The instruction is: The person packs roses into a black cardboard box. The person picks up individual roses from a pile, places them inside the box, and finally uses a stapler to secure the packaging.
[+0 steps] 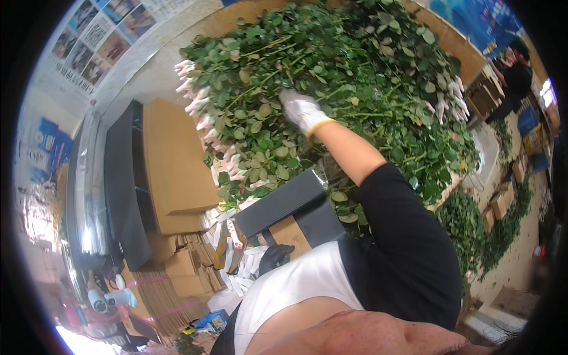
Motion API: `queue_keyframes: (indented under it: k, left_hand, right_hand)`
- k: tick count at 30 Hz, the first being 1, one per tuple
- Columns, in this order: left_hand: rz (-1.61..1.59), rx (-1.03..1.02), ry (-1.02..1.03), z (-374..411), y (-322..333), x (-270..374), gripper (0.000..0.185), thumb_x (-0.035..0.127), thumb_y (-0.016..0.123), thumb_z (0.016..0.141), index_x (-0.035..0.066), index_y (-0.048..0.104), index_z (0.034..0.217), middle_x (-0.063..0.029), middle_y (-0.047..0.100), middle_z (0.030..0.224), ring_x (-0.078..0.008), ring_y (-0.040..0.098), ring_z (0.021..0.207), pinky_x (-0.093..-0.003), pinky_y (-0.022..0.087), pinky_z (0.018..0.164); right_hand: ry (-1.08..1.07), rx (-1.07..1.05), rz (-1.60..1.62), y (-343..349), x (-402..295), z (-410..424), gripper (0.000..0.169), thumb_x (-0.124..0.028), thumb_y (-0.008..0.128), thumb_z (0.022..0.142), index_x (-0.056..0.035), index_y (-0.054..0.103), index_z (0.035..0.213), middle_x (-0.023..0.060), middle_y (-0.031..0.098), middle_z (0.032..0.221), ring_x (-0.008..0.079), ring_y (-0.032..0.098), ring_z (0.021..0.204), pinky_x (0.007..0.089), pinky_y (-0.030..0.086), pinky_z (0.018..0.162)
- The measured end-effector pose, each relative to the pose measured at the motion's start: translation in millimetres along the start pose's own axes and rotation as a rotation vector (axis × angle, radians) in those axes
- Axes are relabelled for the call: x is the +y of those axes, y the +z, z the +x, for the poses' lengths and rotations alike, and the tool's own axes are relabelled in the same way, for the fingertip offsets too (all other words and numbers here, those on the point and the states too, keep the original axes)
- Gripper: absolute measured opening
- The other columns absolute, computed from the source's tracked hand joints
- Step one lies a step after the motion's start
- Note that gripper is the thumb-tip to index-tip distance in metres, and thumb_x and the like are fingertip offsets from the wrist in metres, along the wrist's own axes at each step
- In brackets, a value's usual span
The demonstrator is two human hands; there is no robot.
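My right hand (pixel 299 108), in a white glove with a yellow cuff, reaches into a broad heap of leafy green stems, which look like roses (pixel 266 120). The hand is blurred and its fingers are partly lost against the leaves, so I cannot tell whether it grips a stem. Pale pink-and-white wrapped flower heads (pixel 199 104) line the heap's left edge, and more wrapped heads (pixel 457 100) show at its right. Nearer my body, a dark ribbed panel (pixel 284 204) lies against the heap's lower edge. My left hand is out of view.
Cardboard sheets (pixel 173 155) stand at the left, above stacked flattened cardboard (pixel 155 301). White strips (pixel 242 275) lie below the dark panel. Light-blue devices (pixel 111 299) are at lower left. More foliage (pixel 501 239) lies on the floor at right; a person in dark clothing (pixel 517 80) is farther back.
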State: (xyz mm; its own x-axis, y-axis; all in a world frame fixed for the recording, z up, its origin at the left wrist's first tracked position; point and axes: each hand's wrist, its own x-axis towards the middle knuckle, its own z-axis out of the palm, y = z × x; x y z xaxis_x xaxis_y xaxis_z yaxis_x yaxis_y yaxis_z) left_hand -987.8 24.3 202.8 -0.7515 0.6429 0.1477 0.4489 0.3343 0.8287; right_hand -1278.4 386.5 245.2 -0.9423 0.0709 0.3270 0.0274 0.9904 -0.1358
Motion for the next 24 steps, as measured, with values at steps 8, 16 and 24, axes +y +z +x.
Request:
queue_keyframes:
  k: [8,16,24]
  left_hand:
    - [-0.039,0.014,-0.044,-9,-6,-8,0.025,0.002,0.068,0.082,0.004,0.072,0.106,-0.0136,0.071,0.103,-0.0294,0.066,0.098,-0.0366,0.051,0.087]
    - [-0.027,0.085,-0.003,-4,1,-5,0.022,-0.003,0.065,0.083,0.002,0.072,0.104,-0.0147,0.071,0.100,-0.0301,0.067,0.094,-0.0368,0.052,0.083]
    - [-0.079,0.005,0.054,-11,-4,-22,0.021,-0.001,0.065,0.085,0.002,0.072,0.105,-0.0139,0.070,0.103,-0.0303,0.066,0.097,-0.0376,0.051,0.085]
  right_hand:
    - [-0.103,-0.361,0.169,-44,-7,-39,0.030,-0.022,0.060,0.085,-0.0106,0.067,0.112,0.0175,0.071,0.096,0.0370,0.069,0.086,0.0453,0.056,0.074]
    - [-0.219,-0.725,0.156,-5,56,-121,0.025,-0.020,0.055,0.093,-0.0045,0.069,0.107,0.0138,0.071,0.110,0.0328,0.071,0.093,0.0408,0.056,0.083]
    - [-0.352,-0.904,0.089,-21,-11,-111,0.033,-0.010,0.052,0.092,-0.0043,0.060,0.123,0.0179,0.069,0.112,0.0332,0.068,0.101,0.0408,0.055,0.084]
